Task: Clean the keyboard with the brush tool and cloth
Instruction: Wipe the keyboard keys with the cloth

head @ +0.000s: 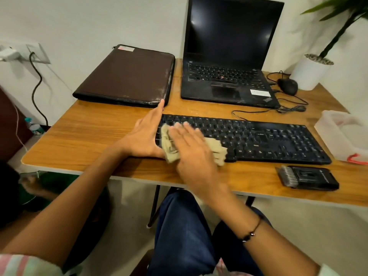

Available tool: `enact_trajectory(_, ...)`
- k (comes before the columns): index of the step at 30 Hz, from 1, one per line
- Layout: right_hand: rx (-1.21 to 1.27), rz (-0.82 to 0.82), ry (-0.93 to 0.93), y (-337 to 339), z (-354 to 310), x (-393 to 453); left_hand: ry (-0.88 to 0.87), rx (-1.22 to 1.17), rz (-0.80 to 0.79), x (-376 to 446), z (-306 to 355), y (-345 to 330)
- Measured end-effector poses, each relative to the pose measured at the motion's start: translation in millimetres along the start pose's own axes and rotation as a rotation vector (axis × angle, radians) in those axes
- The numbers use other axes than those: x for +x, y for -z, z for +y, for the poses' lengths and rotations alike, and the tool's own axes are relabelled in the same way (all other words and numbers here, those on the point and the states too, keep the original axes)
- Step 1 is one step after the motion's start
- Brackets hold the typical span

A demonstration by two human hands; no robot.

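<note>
wooden tabletop (83,136) carries a black keyboard (258,138) along its near edge. right hand (191,144) lies flat, fingers straight, pressing a beige cloth (216,148) onto the keyboard's left end. left hand (147,134), fingers straight, braces that end. brush tool (307,177) lies near the front right corner.

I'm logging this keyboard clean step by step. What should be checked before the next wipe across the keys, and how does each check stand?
1. Cloth lies on the keyboard: ok.
2. Right hand presses flat on the cloth: ok.
3. Left hand braces the keyboard's left end: ok.
4. Path to the right along the keys has nothing on it: ok.
5. Brush tool lies off the keyboard, near the table's front edge: ok.
6. Dust left between keys: cannot tell.
</note>
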State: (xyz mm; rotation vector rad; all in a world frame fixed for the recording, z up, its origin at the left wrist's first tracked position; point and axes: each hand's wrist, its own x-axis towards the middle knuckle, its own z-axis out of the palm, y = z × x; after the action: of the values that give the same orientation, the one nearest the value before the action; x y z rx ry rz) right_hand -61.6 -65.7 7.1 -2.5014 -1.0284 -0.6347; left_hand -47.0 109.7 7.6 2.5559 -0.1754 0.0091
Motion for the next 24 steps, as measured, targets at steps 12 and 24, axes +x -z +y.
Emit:
enact_trajectory(12, -0.095, -0.064, -0.068, 30, 90, -36, 0.064, 0.002, -0.031, -1, 2, 1)
enact_trajectory(24, -0.036, -0.193, 0.144, -2, 17, -4, 0.017, 0.021, -0.024, 2, -2, -2)
